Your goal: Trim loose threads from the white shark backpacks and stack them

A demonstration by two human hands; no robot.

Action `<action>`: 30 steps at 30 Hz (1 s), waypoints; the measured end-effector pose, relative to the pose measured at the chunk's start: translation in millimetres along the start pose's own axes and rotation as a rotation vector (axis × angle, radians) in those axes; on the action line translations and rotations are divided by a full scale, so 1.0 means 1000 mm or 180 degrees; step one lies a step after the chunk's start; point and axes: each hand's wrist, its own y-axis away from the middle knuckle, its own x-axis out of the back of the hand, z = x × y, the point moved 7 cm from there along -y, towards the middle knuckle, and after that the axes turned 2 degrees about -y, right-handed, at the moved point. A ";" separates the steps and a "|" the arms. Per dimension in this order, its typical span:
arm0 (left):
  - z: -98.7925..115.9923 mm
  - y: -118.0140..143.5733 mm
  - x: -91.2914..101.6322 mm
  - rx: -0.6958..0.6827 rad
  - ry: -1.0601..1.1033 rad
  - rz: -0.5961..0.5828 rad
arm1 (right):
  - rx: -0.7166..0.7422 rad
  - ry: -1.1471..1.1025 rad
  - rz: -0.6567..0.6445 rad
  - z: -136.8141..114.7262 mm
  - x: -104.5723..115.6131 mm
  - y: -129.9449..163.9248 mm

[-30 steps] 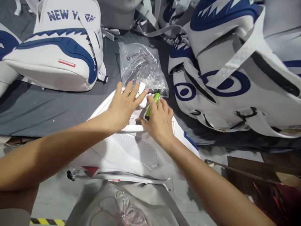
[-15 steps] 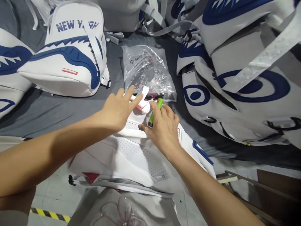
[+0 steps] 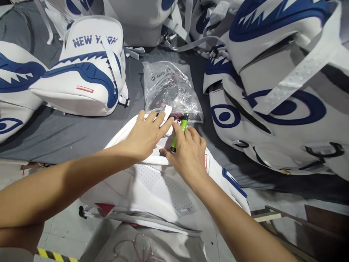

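A white backpack (image 3: pixel 152 182) lies back-side up in front of me on the grey table. My left hand (image 3: pixel 145 134) presses flat on its top end, fingers spread over a white strap loop (image 3: pixel 167 111). My right hand (image 3: pixel 188 151) grips a green lighter (image 3: pixel 179 133), its tip pointing toward the strap loop beside my left fingers. A clear plastic bag (image 3: pixel 170 91) with dark items inside lies just beyond both hands.
White backpacks with blue shark-mouth prints crowd the table: one reading NEW YORK (image 3: pixel 84 72) at the left, a big pile (image 3: pixel 280 91) at the right, more at the back. Grey table cover (image 3: pixel 68 134) shows between them. Floor with a yellow-black stripe (image 3: pixel 54 254) is below.
My left hand has settled flat onto the backpack's top again after lifting its fingers slightly. The right hand keeps the lighter at nearly the same spot. The view shifted a little.
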 end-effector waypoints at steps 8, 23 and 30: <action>-0.007 0.000 -0.001 -0.0028 0.0049 -0.0295 | 0.0037 0.0004 -0.0004 0.001 0.001 0.002; -0.008 0.004 -0.002 0.0031 -0.0017 0.0073 | 0.0425 -0.1983 0.0240 0.008 0.057 0.036; -0.006 0.007 -0.001 0.0058 -0.0057 0.0229 | 0.0175 -0.2380 -0.0896 0.001 0.043 0.014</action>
